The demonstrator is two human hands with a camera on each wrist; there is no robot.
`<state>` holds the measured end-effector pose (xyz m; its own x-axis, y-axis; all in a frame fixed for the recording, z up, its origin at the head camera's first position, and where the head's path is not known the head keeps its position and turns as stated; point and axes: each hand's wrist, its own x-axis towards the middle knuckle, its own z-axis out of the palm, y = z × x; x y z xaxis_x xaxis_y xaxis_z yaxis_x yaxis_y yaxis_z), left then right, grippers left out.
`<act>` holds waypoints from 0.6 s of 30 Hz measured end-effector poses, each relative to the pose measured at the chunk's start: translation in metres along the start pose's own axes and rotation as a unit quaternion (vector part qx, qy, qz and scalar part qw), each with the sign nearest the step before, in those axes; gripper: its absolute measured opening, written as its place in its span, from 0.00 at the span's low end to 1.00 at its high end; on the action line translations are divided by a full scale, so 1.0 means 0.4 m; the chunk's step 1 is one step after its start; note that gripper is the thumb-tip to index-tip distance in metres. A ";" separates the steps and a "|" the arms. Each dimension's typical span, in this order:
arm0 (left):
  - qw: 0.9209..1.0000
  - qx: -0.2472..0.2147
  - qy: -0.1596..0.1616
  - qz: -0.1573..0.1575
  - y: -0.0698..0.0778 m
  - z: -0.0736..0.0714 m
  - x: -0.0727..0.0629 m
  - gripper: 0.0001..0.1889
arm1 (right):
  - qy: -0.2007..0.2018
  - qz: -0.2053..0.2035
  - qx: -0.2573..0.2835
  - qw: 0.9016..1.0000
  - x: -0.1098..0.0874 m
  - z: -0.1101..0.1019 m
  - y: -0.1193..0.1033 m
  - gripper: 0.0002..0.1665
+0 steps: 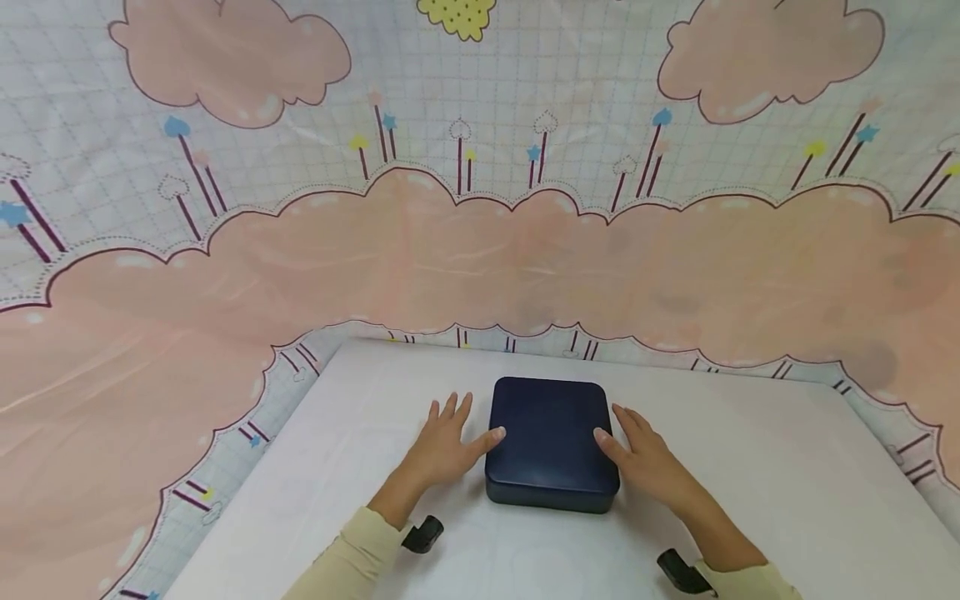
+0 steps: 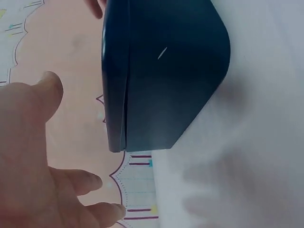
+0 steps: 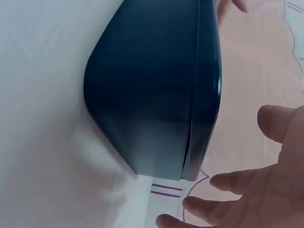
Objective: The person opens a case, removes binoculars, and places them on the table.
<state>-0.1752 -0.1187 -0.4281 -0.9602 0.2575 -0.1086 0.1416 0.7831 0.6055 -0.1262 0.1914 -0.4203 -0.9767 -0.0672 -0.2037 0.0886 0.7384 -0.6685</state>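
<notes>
A dark navy rectangular box (image 1: 551, 433) with rounded corners lies flat on the white table. Its lid is on, and the left wrist view shows the seam along its side (image 2: 161, 90), plus a short pale mark. To the left of the box, my left hand (image 1: 442, 450) hovers with fingers spread; its thumb overlaps the box's edge in the head view, but the left wrist view shows a gap. My right hand (image 1: 651, 465) is held at the opposite side, fingers extended, and the right wrist view shows it apart from the box too. Neither hand holds anything.
White table surface (image 1: 360, 400) surrounds the box. Behind and beside it hangs a cloth (image 1: 480, 267) printed with pink clouds and small stars. A black wrist camera (image 1: 423, 534) sits at the left wrist, another black camera (image 1: 682, 572) at the right.
</notes>
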 end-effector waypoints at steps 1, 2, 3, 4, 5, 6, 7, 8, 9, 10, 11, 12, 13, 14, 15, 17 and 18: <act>1.000 -0.020 -0.006 -0.004 0.001 0.000 0.000 0.51 | -0.004 0.004 0.013 1.000 0.001 0.000 -0.001 0.51; 0.999 -0.038 -0.012 -0.012 0.001 0.002 0.000 0.52 | -0.007 0.011 0.027 1.000 0.001 0.000 -0.002 0.51; 0.998 -0.059 -0.017 -0.021 0.002 0.003 0.000 0.52 | -0.009 0.017 0.042 0.999 0.001 0.000 -0.002 0.51; 0.996 -0.085 -0.023 -0.031 0.004 0.004 -0.001 0.52 | -0.011 0.025 0.057 0.998 0.002 -0.001 -0.003 0.50; 0.993 -0.111 -0.030 -0.038 0.005 0.005 0.000 0.52 | -0.014 0.033 0.074 0.997 0.002 -0.001 -0.003 0.50; 0.989 -0.134 -0.035 -0.045 0.007 0.006 0.001 0.52 | -0.015 0.041 0.088 0.995 0.001 -0.003 -0.003 0.49; 0.985 -0.158 -0.040 -0.052 0.010 0.007 0.002 0.52 | -0.016 0.048 0.100 0.994 0.002 -0.004 -0.002 0.49; 0.980 -0.183 -0.046 -0.058 0.013 0.008 0.003 0.52 | -0.018 0.054 0.111 0.992 0.002 -0.005 0.000 0.48; 0.975 -0.209 -0.049 -0.060 0.016 0.009 0.005 0.51 | -0.020 0.056 0.125 0.990 0.002 -0.007 0.002 0.47; 0.969 -0.234 -0.052 -0.060 0.019 0.008 0.006 0.51 | -0.021 0.057 0.140 0.988 0.004 -0.008 0.003 0.46; 0.964 -0.252 -0.054 -0.059 0.023 0.008 0.008 0.50 | -0.021 0.056 0.155 0.986 0.005 -0.010 0.005 0.45; 0.959 -0.272 -0.055 -0.062 0.026 0.008 0.009 0.49 | -0.021 0.055 0.167 0.984 0.007 -0.011 0.006 0.45; 0.952 -0.292 -0.057 -0.065 0.029 0.006 0.010 0.48 | -0.021 0.053 0.180 0.982 0.010 -0.012 0.007 0.44; 0.947 -0.309 -0.058 -0.068 0.032 0.004 0.011 0.48 | -0.022 0.052 0.191 0.980 0.012 -0.013 0.007 0.43; 0.941 -0.326 -0.060 -0.071 0.034 0.002 0.013 0.47 | -0.021 0.052 0.203 0.978 0.015 -0.014 0.008 0.43; 0.930 -0.354 -0.066 -0.079 0.037 0.000 0.016 0.45 | -0.018 0.058 0.220 0.974 0.018 -0.016 0.008 0.41; 0.925 -0.365 -0.068 -0.082 0.038 -0.002 0.018 0.45 | -0.016 0.060 0.225 0.972 0.020 -0.017 0.008 0.41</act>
<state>-0.1800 -0.1053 -0.4191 -0.9078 0.2779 -0.3141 -0.2513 0.2393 0.9379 -0.1349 0.1977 -0.4192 -0.9477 -0.0251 -0.3182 0.2864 0.3735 -0.8823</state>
